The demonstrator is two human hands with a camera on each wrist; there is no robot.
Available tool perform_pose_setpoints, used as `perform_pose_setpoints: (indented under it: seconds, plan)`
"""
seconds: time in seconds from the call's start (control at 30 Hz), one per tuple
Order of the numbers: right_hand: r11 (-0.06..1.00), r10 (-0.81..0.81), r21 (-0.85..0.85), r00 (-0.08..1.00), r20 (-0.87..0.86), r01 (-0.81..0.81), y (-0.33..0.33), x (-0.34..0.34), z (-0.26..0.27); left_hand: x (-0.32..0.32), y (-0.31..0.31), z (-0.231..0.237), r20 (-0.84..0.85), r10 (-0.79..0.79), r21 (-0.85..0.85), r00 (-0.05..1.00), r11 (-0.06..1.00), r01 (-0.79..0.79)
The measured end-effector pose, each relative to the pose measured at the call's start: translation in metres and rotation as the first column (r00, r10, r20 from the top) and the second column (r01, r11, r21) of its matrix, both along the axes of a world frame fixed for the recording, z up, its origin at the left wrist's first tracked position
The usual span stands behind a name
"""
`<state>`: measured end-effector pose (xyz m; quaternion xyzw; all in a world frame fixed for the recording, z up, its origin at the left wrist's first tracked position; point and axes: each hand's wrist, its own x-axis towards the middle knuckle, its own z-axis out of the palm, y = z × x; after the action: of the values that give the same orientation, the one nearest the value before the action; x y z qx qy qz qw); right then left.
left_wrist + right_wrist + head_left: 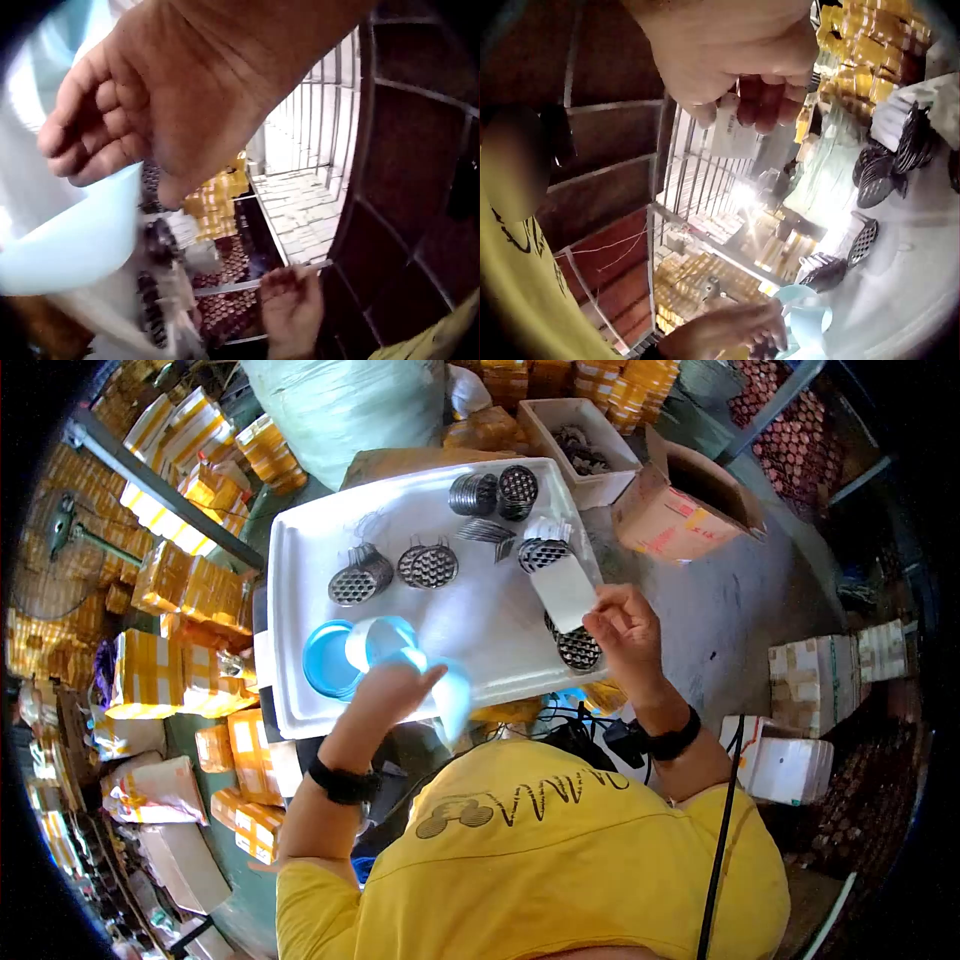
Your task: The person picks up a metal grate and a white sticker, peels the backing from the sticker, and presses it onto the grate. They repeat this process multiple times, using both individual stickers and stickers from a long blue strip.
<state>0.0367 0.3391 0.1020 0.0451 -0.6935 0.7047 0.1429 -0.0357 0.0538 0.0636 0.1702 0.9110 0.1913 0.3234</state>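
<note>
Head view: yellow-taped boxes stacked along the left, a fan standing among them; at the top, a bulky pale-green sack, and right of it an open white foam box with small dark pieces inside, an open brown carton close by. Farther right, pale cartons on the floor; left wrist view, a barred window.
</note>
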Motion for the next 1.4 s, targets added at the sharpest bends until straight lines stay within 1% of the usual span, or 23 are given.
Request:
perform_pose_setpoints:
  seconds: [0.07, 0.1, 0.13, 0.17, 0.2, 0.3, 0.33, 0.43, 0.47, 0.57, 0.6, 0.7, 0.77, 0.83, 0.9, 0.93, 0.97, 1.0, 1.07, 1.1, 1.2, 1.23, 1.4]
  plan:
    - [0.994, -0.104, -0.025, 0.992, 0.075, 0.106, 0.007, 0.008, -0.003, -0.026, 0.02, 0.044, -0.022, 0.013, -0.002, 1.0, 1.0, -0.013]
    - [0.989, -0.147, 0.0, 0.986, 0.076, 0.147, 0.011, 0.012, -0.006, -0.045, 0.016, 0.026, -0.2, 0.076, 0.213, 0.977, 0.977, -0.032]
    - [0.982, -0.191, 0.025, 0.979, 0.076, 0.189, 0.015, 0.017, -0.009, -0.059, 0.024, 0.034, -0.429, 0.117, 0.206, 0.896, 0.978, -0.029]
    - [0.972, -0.234, 0.05, 0.969, 0.077, 0.231, 0.019, 0.023, -0.013, -0.074, 0.031, 0.028, -0.504, 0.217, 0.366, 0.836, 0.93, -0.021]
    - [0.954, -0.281, 0.127, 0.958, 0.062, 0.272, 0.023, 0.029, -0.018, -0.092, 0.037, 0.023, -0.461, 0.207, 0.335, 0.863, 0.941, -0.046]
    - [0.949, -0.315, 0.037, 0.94, 0.128, 0.313, 0.027, 0.048, -0.014, -0.14, 0.049, -0.046, -0.634, 0.203, 0.363, 0.746, 0.93, 0.055]
    - [0.943, -0.33, 0.003, 0.936, 0.119, 0.333, 0.028, 0.054, -0.014, -0.158, 0.049, -0.07, -0.571, 0.132, 0.254, 0.81, 0.967, 0.021]
    - [0.92, -0.391, 0.056, 0.918, 0.074, 0.387, 0.037, 0.071, -0.017, -0.155, 0.077, -0.069, -0.43, 0.288, 0.142, 0.856, 0.957, -0.251]
    - [0.922, -0.385, 0.085, 0.916, 0.115, 0.378, 0.043, 0.08, -0.02, -0.153, 0.087, -0.069, -0.436, 0.262, 0.034, 0.861, 0.961, -0.275]
    - [0.894, -0.445, -0.002, 0.886, 0.132, 0.449, 0.042, 0.089, -0.013, -0.157, 0.098, -0.103, -0.486, 0.153, 0.024, 0.86, 0.987, -0.161]
    - [0.886, -0.461, 0.018, 0.879, 0.121, 0.463, 0.045, 0.092, -0.016, -0.138, 0.109, -0.077, -0.522, 0.176, -0.027, 0.834, 0.975, -0.222]
    - [0.866, -0.499, 0.036, 0.863, 0.071, 0.498, 0.057, 0.093, -0.022, -0.142, 0.098, -0.092, -0.597, 0.067, -0.037, 0.8, 0.993, -0.111]
    - [0.858, -0.513, -0.011, 0.858, 0.025, 0.513, 0.058, 0.088, -0.016, -0.125, 0.089, -0.09, -0.56, 0.031, -0.009, 0.828, 0.999, -0.044]
    - [0.869, -0.494, 0.079, 0.868, 0.054, 0.489, 0.065, 0.084, -0.018, -0.103, 0.078, -0.082, -0.466, -0.016, 0.0, 0.884, 1.0, 0.018]
    - [0.889, -0.455, 0.108, 0.884, 0.108, 0.445, 0.068, 0.08, -0.021, -0.066, 0.075, -0.075, -0.488, 0.059, 0.054, 0.871, 0.998, -0.038]
    - [0.906, -0.423, 0.092, 0.894, 0.145, 0.414, 0.066, 0.075, -0.022, -0.061, 0.069, -0.08, -0.573, 0.013, 0.083, 0.82, 0.996, 0.043]
    - [0.922, -0.387, 0.075, 0.904, 0.18, 0.38, 0.064, 0.071, -0.023, -0.054, 0.063, -0.083, -0.587, 0.047, 0.116, 0.808, 0.993, 0.027]
    - [0.948, -0.301, -0.049, 0.936, 0.184, 0.315, 0.062, 0.066, -0.027, -0.047, 0.063, -0.076, -0.604, 0.086, 0.151, 0.792, 0.989, 0.008]
    - [0.942, -0.327, 0.144, 0.927, 0.186, 0.303, 0.059, 0.057, -0.023, -0.042, 0.057, -0.066, -0.624, 0.104, 0.135, 0.775, 0.991, -0.024]
    - [0.927, -0.334, 0.237, 0.926, 0.174, 0.29, 0.056, 0.051, -0.02, -0.042, 0.052, -0.065, -0.54, 0.132, 0.128, 0.831, 0.989, -0.074]
    - [0.962, -0.26, 0.138, 0.948, 0.182, 0.237, 0.047, 0.037, -0.022, -0.054, 0.035, -0.088, -0.389, 0.258, 0.219, 0.885, 0.958, -0.184]
    - [0.972, -0.226, 0.106, 0.957, 0.182, 0.21, 0.044, 0.032, -0.021, -0.056, 0.029, -0.1, -0.391, 0.298, 0.318, 0.871, 0.932, -0.177]
    - [0.989, -0.123, 0.1, 0.987, 0.105, 0.113, 0.038, 0.019, -0.019, -0.058, 0.023, -0.09, -0.306, 0.44, 0.385, 0.844, 0.868, -0.313]
